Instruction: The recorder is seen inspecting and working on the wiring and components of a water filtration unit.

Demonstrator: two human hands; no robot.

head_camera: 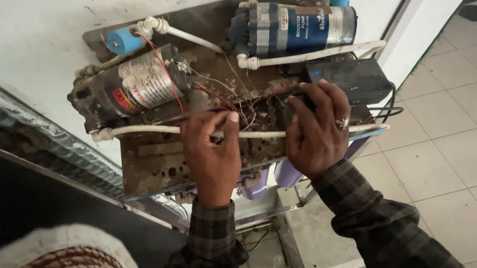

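Your left hand pinches the white tube running across the rusty metal plate, while your right hand, at three o'clock of it, curls its fingers onto the black power adapter, with the dark pump at eleven o'clock.

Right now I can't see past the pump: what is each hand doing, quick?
Left hand: fingers curled among the thin wires, at the white tube; grip cannot be told.
Right hand: closed on the black part beside the black box.
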